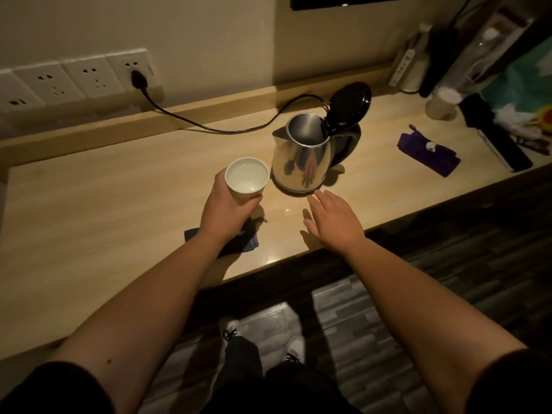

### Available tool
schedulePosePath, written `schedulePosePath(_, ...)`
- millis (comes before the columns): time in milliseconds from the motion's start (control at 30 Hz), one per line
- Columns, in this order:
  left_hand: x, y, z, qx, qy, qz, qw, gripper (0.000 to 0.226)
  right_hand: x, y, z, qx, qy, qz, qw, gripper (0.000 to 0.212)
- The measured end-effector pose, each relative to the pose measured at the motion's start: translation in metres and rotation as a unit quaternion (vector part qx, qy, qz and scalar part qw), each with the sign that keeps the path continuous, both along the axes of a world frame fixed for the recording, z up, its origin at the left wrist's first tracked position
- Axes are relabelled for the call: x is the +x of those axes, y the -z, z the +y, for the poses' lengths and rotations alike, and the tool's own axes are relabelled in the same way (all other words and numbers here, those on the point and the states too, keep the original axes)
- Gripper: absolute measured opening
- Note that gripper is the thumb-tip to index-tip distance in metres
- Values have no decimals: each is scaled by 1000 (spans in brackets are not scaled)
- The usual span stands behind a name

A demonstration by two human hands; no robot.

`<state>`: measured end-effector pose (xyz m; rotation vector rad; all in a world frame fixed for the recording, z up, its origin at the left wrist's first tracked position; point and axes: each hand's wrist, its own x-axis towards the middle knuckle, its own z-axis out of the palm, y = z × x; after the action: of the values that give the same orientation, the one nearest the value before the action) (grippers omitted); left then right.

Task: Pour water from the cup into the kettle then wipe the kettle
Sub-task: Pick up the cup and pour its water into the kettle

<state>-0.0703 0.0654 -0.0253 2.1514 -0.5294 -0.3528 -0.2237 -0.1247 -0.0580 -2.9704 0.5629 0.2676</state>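
cup (246, 176): white paper cup, upright, with a little water in the bottom; it sits just left of the kettle, close to its side
left hand (227, 209): wrapped around the cup from the near left, thumb across the front of the wall, fingers hidden behind it
right hand (334, 221): empty, fingers spread wide and flat, palm down over the tabletop just in front of the kettle base, not touching the kettle
kettle (301, 161): shiny steel body, standing on its base near the middle of the tabletop, spout pointing left; the steel mirrors the right hand
lid (349, 104): black, flipped up and back on its hinge, so the mouth is uncovered; whether any water is inside cannot be told
handle (348, 143): black, on the far right side of the kettle
cord (209, 121): black, runs from behind the kettle along the tabletop to a plug in the wall socket (136, 70)
dark blue cloth (239, 240): lies on the tabletop near the front edge, partly hidden under the left wrist
purple cloth (428, 153): folded, well right of the kettle
tabletop (104, 189): pale wood, with a small wet shine between the two hands
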Motion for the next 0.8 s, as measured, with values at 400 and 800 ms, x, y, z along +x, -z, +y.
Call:
schedulePosePath(400, 7, -10, -39, -8, 17, -35, 999, 86, -5, 40, -60, 19, 139, 26, 990, 77)
schedulePosePath(800, 32, -34, -33, 6, 30, -74, 997, 88, 6, 69, -65, 45, 141, 69, 987, 85)
